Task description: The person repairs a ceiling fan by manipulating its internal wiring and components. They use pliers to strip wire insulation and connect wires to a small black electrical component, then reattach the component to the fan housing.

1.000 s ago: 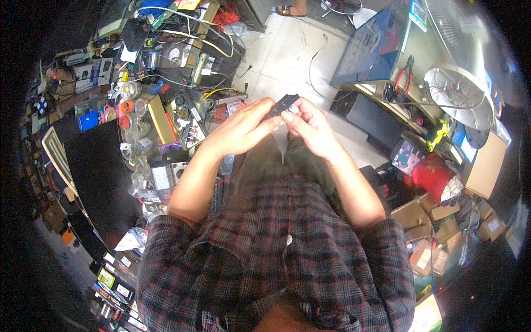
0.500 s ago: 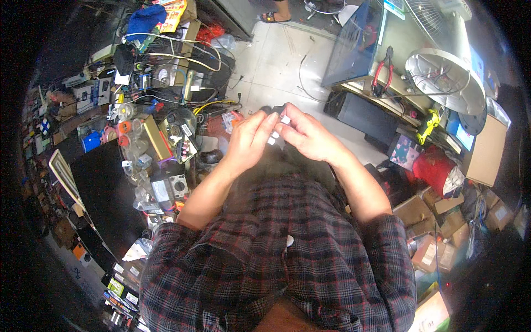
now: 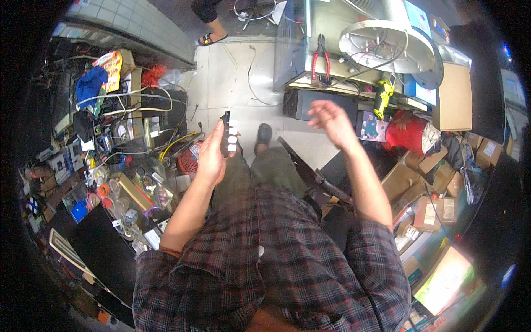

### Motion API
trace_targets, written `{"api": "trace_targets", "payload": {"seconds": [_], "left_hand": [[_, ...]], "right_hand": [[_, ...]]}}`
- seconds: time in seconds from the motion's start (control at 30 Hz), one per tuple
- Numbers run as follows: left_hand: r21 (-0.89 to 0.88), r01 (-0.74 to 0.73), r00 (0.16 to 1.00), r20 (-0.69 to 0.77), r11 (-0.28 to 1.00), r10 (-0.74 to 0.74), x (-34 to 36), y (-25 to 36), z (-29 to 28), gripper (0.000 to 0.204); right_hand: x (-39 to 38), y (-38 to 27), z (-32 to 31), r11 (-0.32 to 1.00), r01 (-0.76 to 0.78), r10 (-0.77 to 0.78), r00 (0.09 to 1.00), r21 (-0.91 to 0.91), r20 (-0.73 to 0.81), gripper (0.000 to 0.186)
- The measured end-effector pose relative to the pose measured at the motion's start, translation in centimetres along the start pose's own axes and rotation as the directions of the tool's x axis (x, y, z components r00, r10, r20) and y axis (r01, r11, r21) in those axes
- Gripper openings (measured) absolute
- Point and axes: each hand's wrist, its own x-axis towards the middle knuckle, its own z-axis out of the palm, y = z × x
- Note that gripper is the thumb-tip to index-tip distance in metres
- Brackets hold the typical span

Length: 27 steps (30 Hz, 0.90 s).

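Blk strip (image 3: 226,134) w/ 4 wht squares (image 3: 232,132): was held in my L hand (image 3: 210,155) only. My R hand (image 3: 333,123), prev. on it, hung well apart, fingers loosely spread.

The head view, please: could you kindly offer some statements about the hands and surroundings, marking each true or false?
1. The left hand holds a dark object with a row of white pieces. True.
2. The right hand also touches the dark object. False: it is held apart from it.
3. The red-handled pliers lie above the right hand in the picture. True.
4. The blue cloth lies to the right of the yellow-green tool. False: it lies far to its left.
5. A sandalled foot shows near the top edge. True.
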Motion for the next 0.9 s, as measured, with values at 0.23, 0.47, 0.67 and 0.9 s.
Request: {"api": "trace_targets", "payload": {"seconds": [0.23, 0.47, 0.67, 0.9], "left_hand": [[-0.162, 0.115, 0.987, 0.133, 0.98, -0.094, 1.8, -0.9, 1.4, 0.031], [-0.087, 0.083, 0.989, 0.131, 0.993, -0.071, 2.1, -1.3, 1.4, 0.025], [-0.087, 0.059, 0.989, 0.141, 0.994, -0.046, 2.4, -1.9, 0.4, 0.026], [-0.061, 0.046, 0.99, 0.136, 0.997, -0.037, 2.7, -0.8, 1.5, 0.026]], "right_hand": [[6.6, -2.6, -4.7, 0.719, 0.111, -0.406, 0.868, -0.686, -0.286, 0.034], [10.2, -2.4, -4.7, 0.596, 0.105, -0.552, 0.774, -0.796, -0.311, 0.029], [10.2, -3.4, -4.0, 0.732, 0.155, -0.52, 0.756, -0.663, -0.397, 0.03], [7.2, -2.5, -1.7, 0.774, 0.141, -0.504, 0.728, -0.617, -0.466, 0.035]]}}
